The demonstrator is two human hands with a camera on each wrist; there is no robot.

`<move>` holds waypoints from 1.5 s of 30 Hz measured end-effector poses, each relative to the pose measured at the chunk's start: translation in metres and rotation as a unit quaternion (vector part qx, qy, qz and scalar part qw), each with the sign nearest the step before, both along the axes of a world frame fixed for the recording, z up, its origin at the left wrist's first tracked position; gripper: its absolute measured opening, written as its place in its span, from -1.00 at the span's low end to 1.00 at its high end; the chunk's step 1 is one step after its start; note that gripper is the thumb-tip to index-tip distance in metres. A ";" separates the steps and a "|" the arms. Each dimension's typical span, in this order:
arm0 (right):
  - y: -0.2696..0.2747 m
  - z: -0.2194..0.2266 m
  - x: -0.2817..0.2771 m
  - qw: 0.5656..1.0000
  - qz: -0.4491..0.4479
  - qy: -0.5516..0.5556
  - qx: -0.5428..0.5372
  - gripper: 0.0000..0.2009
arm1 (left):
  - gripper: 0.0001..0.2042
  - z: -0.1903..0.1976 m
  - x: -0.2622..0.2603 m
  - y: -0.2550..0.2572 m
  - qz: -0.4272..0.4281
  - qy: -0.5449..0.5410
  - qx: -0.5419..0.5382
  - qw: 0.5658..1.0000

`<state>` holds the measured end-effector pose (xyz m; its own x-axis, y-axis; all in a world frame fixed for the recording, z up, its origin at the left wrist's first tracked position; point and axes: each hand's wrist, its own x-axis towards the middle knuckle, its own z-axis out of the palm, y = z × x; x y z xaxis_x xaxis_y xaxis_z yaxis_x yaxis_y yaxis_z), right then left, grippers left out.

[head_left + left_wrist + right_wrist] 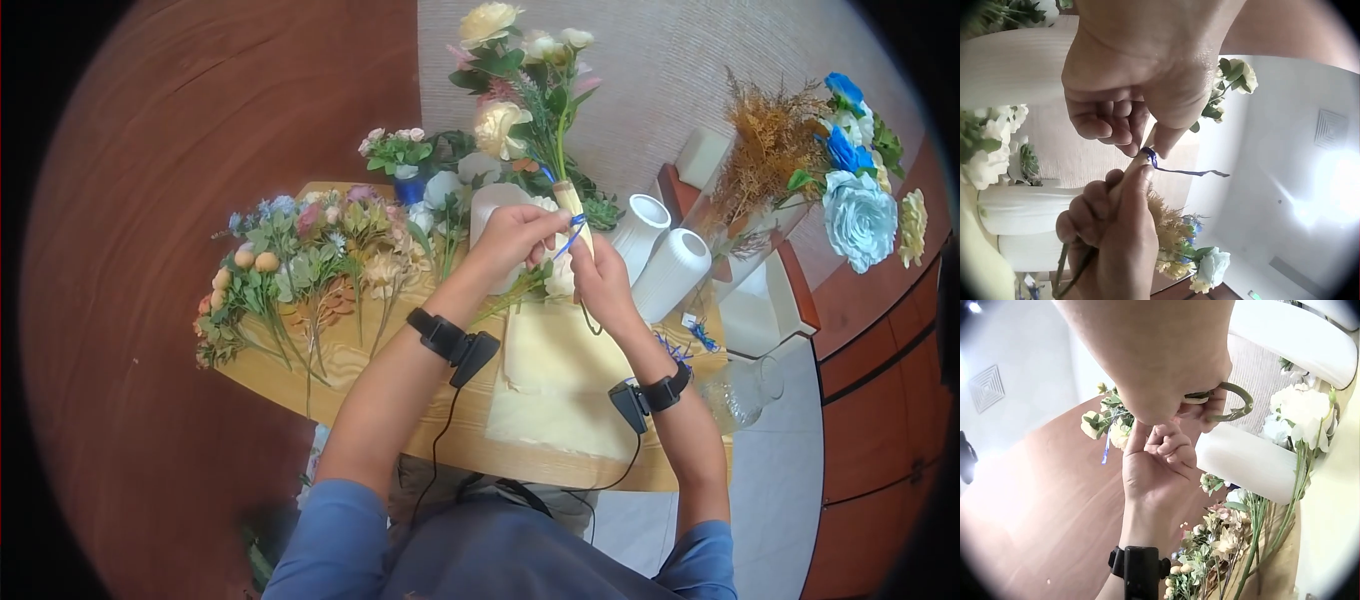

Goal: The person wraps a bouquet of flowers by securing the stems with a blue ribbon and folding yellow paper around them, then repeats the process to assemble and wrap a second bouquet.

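Note:
A bouquet of cream and pink flowers point(505, 130) stands upright, its stems bound in pale wrapping point(568, 198). Blue ribbon point(578, 219) circles that wrapping, and one loose end trails off in the left wrist view point(1188, 172). My right hand point(603, 283) grips the bound stems below the ribbon, with a bent green stem point(1246, 400) sticking out of it. Just above, my left hand point(515, 238) pinches at the wrapping beside the ribbon with thumb and fingertips point(1163, 150). In the right wrist view my right hand hides the ribbon knot.
Loose artificial flowers point(300, 245) cover the left of the wooden table point(460, 445). Pale sheets point(560, 380) lie near its front edge. White ribbed vases point(670, 275), a glass jug point(745, 393) and a vase arrangement with blue flowers point(858, 215) stand to the right.

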<state>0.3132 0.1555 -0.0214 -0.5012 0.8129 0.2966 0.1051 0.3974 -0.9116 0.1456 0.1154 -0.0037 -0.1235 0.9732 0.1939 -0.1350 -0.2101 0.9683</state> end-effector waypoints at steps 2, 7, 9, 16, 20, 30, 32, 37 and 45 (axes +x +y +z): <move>-0.002 0.002 0.001 1.000 0.010 0.004 0.004 -0.68 | -0.79 -0.001 0.001 0.002 -0.013 0.004 -0.003 1.000; -0.004 0.003 0.002 1.000 0.026 0.004 -0.017 -0.70 | -0.82 -0.007 0.002 0.002 -0.030 -0.085 -0.010 0.996; -0.001 -0.002 0.002 0.999 0.027 0.009 -0.017 -0.70 | -0.81 -0.005 0.003 -0.001 -0.030 -0.082 -0.011 0.996; 0.000 -0.005 0.000 0.955 -0.077 -0.092 0.272 -0.67 | -0.83 -0.001 0.002 -0.002 -0.052 -0.034 -0.082 0.995; -0.005 -0.001 0.003 0.960 -0.084 -0.148 0.221 -0.66 | -0.81 -0.004 0.000 -0.004 -0.070 -0.058 -0.088 0.992; 0.002 -0.008 0.005 0.990 0.103 0.039 -0.087 -0.71 | -0.91 -0.019 -0.017 0.002 -0.126 -0.102 -0.074 0.984; 0.006 -0.011 0.008 0.983 0.127 0.069 -0.114 -0.72 | -0.91 -0.020 -0.018 0.005 -0.139 -0.096 -0.065 0.983; 0.014 -0.017 0.023 0.997 0.031 0.042 0.057 -0.70 | -0.93 -0.015 -0.023 -0.005 -0.206 -0.047 -0.150 0.966; 0.023 -0.021 0.037 0.996 0.079 0.034 0.005 -0.66 | -0.77 -0.009 0.000 0.000 -0.035 -0.029 -0.069 0.997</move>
